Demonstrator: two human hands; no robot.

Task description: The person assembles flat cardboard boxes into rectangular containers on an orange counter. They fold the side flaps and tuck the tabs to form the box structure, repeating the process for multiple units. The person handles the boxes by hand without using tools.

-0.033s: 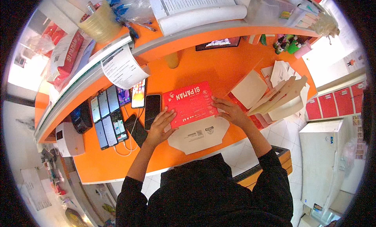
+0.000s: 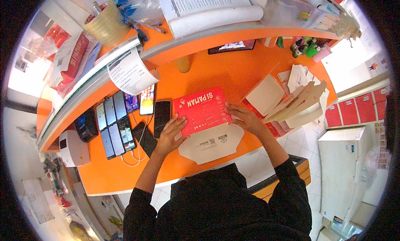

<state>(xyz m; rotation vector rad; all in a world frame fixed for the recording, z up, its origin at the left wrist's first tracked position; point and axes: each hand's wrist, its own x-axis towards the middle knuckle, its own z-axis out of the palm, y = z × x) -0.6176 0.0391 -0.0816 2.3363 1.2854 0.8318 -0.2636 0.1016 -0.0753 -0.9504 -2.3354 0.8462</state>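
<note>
1. Red carton blank (image 2: 203, 110), frame centre on the orange counter (image 2: 233, 74); tan flap (image 2: 210, 142) lies toward the person.
2. Left hand (image 2: 170, 134) lies flat, fingers open, pinning the carton's left edge.
3. Right hand (image 2: 246, 118) presses the right edge, gripping nothing.
4. Phones (image 2: 114, 124) lie centre-left.

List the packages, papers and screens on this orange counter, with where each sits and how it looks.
Red carton: flat, between left hand and right hand, its beige flap toward the person.
Phones: dark slabs in rows, left.
Black phone: beside the carton.
Printed sheet: white, curling off the shelf.
Tablet: dark, under the shelf.
Beige cartons: stacked, right.
</note>
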